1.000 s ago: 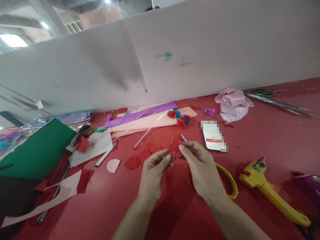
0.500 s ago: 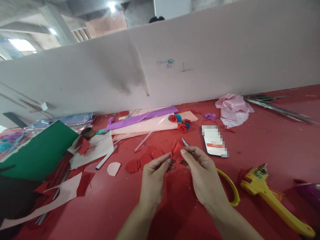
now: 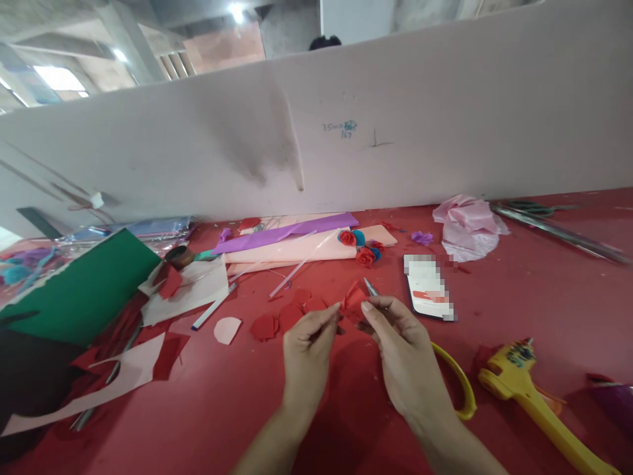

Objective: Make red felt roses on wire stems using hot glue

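Note:
A small piece of red crepe paper point(image 3: 354, 301) is held up between my two hands over the red table. My right hand point(image 3: 399, 340) pinches its right side between thumb and fingers. At its left edge, my left hand point(image 3: 310, 343) has thumb and forefinger pressed together on the paper. Several red paper petals point(image 3: 265, 327) lie just beyond my left hand. Scissors with a yellow handle point(image 3: 466, 389) rest partly beneath my right hand, their tip showing past my fingers. Finished red and blue paper flowers point(image 3: 364, 256) lie farther back.
A yellow glue gun point(image 3: 527, 389) lies on the right, with a phone point(image 3: 429, 290) beyond my right hand. Folded peach paper point(image 3: 297, 249) and a purple strip point(image 3: 291, 232) lie along the white partition point(image 3: 222, 145). Green card point(image 3: 84, 284) and paper scraps point(image 3: 136, 363) crowd the left.
The camera view has shifted slightly, moving the scene a little to the right. My left fingertips have closed more tightly at the red paper's edge; my right hand keeps its pinch.

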`<state>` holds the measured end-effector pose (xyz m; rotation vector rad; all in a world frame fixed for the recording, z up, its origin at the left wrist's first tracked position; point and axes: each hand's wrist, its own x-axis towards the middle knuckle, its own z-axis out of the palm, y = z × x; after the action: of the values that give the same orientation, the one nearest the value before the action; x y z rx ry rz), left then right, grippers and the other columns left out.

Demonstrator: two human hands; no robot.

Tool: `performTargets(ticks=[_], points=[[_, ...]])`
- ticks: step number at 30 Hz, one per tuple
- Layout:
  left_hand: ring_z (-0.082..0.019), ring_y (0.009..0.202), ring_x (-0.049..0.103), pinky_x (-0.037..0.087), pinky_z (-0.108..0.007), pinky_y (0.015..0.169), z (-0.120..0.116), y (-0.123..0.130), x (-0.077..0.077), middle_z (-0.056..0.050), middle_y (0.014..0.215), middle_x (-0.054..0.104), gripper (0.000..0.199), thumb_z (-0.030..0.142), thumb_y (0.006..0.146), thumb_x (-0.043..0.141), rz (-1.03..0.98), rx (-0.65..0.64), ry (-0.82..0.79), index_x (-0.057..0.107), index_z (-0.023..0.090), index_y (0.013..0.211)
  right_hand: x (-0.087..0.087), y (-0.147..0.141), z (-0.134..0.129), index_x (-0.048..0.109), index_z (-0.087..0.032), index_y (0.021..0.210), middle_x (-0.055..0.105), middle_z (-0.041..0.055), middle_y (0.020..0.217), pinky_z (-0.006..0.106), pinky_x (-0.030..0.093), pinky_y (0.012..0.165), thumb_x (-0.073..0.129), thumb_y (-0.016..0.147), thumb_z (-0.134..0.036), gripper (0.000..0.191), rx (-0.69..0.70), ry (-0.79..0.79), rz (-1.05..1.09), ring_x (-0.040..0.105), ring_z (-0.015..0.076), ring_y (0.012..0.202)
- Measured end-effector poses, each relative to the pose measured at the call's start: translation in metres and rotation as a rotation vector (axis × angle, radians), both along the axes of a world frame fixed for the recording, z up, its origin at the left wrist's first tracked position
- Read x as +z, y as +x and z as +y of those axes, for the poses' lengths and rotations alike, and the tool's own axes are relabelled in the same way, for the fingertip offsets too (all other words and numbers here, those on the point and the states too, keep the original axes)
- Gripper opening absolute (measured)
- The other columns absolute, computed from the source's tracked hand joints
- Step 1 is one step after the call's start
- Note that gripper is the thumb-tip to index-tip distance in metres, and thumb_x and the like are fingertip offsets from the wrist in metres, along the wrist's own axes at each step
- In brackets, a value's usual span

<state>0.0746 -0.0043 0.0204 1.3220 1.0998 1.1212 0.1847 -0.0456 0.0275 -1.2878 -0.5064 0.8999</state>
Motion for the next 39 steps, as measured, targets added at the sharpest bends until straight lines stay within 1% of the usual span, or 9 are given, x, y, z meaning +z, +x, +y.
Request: performTargets(ticks=[8,11,14,22,25,28,30,34,39], points=[[-0.012,0.065,0.06,0.049,-0.024,0.067,-0.001,0.0,0.0,-0.004,0.075,0.07,0.015,0.025,0.072,0.069,-0.22,-0.003,-0.125,0.077,0.02,0.085,0.0,0.0,0.0,0.065,-0.023,0.085,0.066,0.0008,0.081,0.032,0.046,0.077,0.071,0.075,-0.037,0.018,0.017,0.056,0.07,0.059,0.0161,0.075],[-0.012,0.063,0.059,0.048,-0.024,0.065,0.0,0.001,0.002,-0.003,0.072,0.069,0.012,0.026,0.072,0.07,-0.276,0.003,-0.169,0.076,0.018,0.079,0.002,-0.002,0.0,0.065,-0.023,0.084,0.067,0.0008,0.082,0.032,0.047,0.076,0.071,0.075,-0.035,0.017,0.017,0.067,0.088,0.059,0.0167,0.077],[-0.011,0.061,0.057,0.046,-0.024,0.064,0.001,0.002,0.003,-0.002,0.064,0.067,0.009,0.025,0.07,0.072,-0.286,0.016,-0.198,0.074,0.016,0.07,0.003,-0.002,0.0,0.065,-0.024,0.084,0.067,0.0006,0.082,0.032,0.047,0.074,0.072,0.074,-0.035,0.017,0.021,0.058,0.079,0.059,0.0166,0.075],[-0.009,0.058,0.051,0.042,-0.021,0.06,0.004,0.003,0.005,0.001,0.062,0.062,0.008,0.023,0.067,0.074,-0.308,0.027,-0.232,0.07,0.016,0.066,0.001,-0.003,-0.002,0.065,-0.024,0.085,0.065,-0.0009,0.08,0.031,0.046,0.072,0.073,0.073,-0.036,0.018,0.018,0.023,0.024,0.058,0.0157,0.072],[-0.008,0.058,0.048,0.04,-0.02,0.057,0.004,0.002,0.006,0.001,0.064,0.061,0.008,0.024,0.068,0.073,-0.287,0.035,-0.23,0.072,0.016,0.071,0.001,-0.004,-0.002,0.065,-0.024,0.085,0.064,-0.0014,0.08,0.031,0.045,0.072,0.073,0.073,-0.036,0.018,0.016,0.023,0.001,0.058,0.0152,0.073],[-0.008,0.058,0.046,0.039,-0.021,0.057,0.004,0.001,0.007,0.0,0.067,0.061,0.013,0.025,0.071,0.07,-0.241,0.005,-0.206,0.075,0.018,0.08,0.001,-0.004,-0.002,0.066,-0.025,0.084,0.065,-0.0015,0.081,0.03,0.045,0.074,0.073,0.074,-0.036,0.017,0.028,0.037,-0.017,0.058,0.0149,0.074],[-0.008,0.057,0.045,0.038,-0.021,0.057,0.004,0.0,0.007,0.001,0.066,0.059,0.012,0.025,0.072,0.069,-0.212,-0.013,-0.185,0.075,0.018,0.079,0.001,-0.004,-0.002,0.066,-0.024,0.085,0.065,-0.0008,0.081,0.031,0.045,0.073,0.073,0.073,-0.035,0.018,0.027,0.037,-0.025,0.057,0.015,0.073],[-0.009,0.057,0.049,0.041,-0.022,0.058,0.004,0.002,0.011,0.0,0.064,0.061,0.01,0.025,0.069,0.071,-0.227,-0.009,-0.208,0.074,0.016,0.073,0.002,-0.001,-0.001,0.066,-0.023,0.085,0.065,-0.0002,0.08,0.03,0.045,0.071,0.074,0.072,-0.036,0.02,0.015,0.041,-0.015,0.056,0.0153,0.072],[-0.011,0.058,0.057,0.045,-0.024,0.063,0.002,0.006,0.017,-0.003,0.062,0.066,0.014,0.026,0.063,0.076,-0.288,-0.041,-0.334,0.074,0.015,0.071,0.001,0.003,0.0,0.065,-0.023,0.082,0.063,-0.0015,0.076,0.028,0.045,0.069,0.072,0.074,-0.036,0.017,0.041,0.085,0.037,0.055,0.0148,0.071]])
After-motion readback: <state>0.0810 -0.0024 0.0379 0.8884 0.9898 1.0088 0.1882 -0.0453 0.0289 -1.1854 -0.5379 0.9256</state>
